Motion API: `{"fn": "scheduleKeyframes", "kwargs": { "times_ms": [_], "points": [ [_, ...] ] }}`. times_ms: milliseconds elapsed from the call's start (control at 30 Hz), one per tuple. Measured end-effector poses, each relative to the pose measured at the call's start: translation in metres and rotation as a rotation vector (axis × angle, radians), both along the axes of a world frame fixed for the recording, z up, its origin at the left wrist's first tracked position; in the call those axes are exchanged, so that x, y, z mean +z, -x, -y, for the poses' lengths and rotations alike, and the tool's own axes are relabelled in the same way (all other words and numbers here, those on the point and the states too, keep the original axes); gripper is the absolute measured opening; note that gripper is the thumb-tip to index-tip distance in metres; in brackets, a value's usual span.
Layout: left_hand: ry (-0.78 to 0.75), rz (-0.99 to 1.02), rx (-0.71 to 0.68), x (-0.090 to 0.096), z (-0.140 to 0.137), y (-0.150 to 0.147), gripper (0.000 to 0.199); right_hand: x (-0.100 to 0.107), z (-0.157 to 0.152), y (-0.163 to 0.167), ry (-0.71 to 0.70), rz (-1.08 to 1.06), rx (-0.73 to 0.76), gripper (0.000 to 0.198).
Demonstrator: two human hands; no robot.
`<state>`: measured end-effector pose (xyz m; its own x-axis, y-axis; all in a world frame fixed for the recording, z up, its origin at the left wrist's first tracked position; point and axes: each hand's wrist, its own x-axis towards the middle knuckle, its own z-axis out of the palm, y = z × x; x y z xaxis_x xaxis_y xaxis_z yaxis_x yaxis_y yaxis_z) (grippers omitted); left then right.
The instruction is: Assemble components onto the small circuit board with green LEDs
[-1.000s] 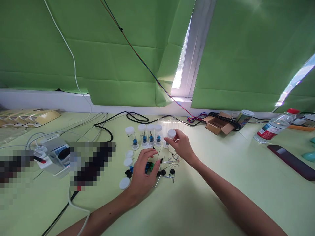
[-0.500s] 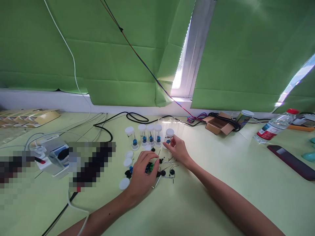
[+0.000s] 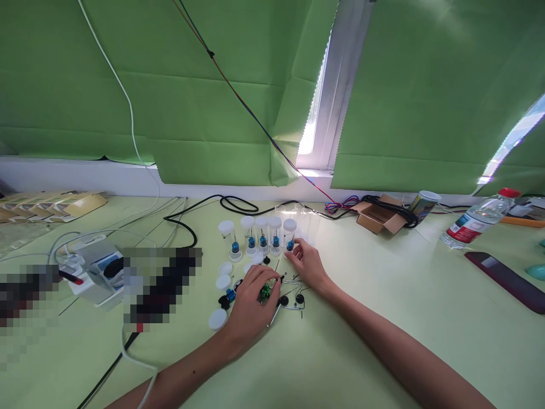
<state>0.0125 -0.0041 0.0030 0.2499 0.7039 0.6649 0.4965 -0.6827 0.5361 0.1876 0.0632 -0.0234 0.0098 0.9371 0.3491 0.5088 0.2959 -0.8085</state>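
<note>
My right hand (image 3: 309, 264) is at the lower part of a clear capped tube (image 3: 290, 228), its fingers closed on the base. This tube stands upright at the right end of a row, with a blue piece inside. Several similar clear tubes (image 3: 263, 232) with white caps and blue pieces stand to its left. My left hand (image 3: 254, 301) arches low over small parts, thumb and forefinger apart. A green part (image 3: 265, 291) shows between them; whether the hand touches it is unclear. Metal hex keys (image 3: 293, 308) and black round pieces (image 3: 300, 298) lie right of that hand.
White round lids (image 3: 218, 319) and a blue-and-black part (image 3: 230, 295) lie left of my left hand. Behind the tubes runs a black cable (image 3: 238, 205). An open cardboard box (image 3: 378, 217), a water bottle (image 3: 472, 222) and a dark flat object (image 3: 504, 281) are at right. White devices (image 3: 91, 278) with cords sit left.
The right-end tube has moved slightly left, closer to the row. My right hand has dropped from its upper side to its base. My left hand has shifted a little right.
</note>
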Motion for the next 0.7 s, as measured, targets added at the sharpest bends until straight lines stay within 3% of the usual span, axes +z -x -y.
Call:
{"fn": "scheduleKeyframes", "kwargs": {
  "times_ms": [133, 433, 600, 700],
  "points": [
    [0.028, -0.013, 0.015, 0.001, -0.001, 0.001, 0.010, -0.001, 0.013, 0.002, -0.040, -0.056, -0.039, 0.034],
    [0.071, 0.044, 0.116, 0.017, -0.007, 0.008, 0.008, 0.002, 0.040, 0.007, -0.292, -0.007, -0.130, 0.013],
    [0.308, 0.144, 0.226, 0.027, -0.024, 0.020, 0.009, 0.003, 0.046, 0.009, -0.333, 0.042, -0.099, 0.011],
    [0.426, 0.264, 0.180, 0.033, -0.033, 0.029, 0.013, 0.005, 0.050, 0.011, -0.320, 0.062, -0.079, 0.014]
  ]
}}
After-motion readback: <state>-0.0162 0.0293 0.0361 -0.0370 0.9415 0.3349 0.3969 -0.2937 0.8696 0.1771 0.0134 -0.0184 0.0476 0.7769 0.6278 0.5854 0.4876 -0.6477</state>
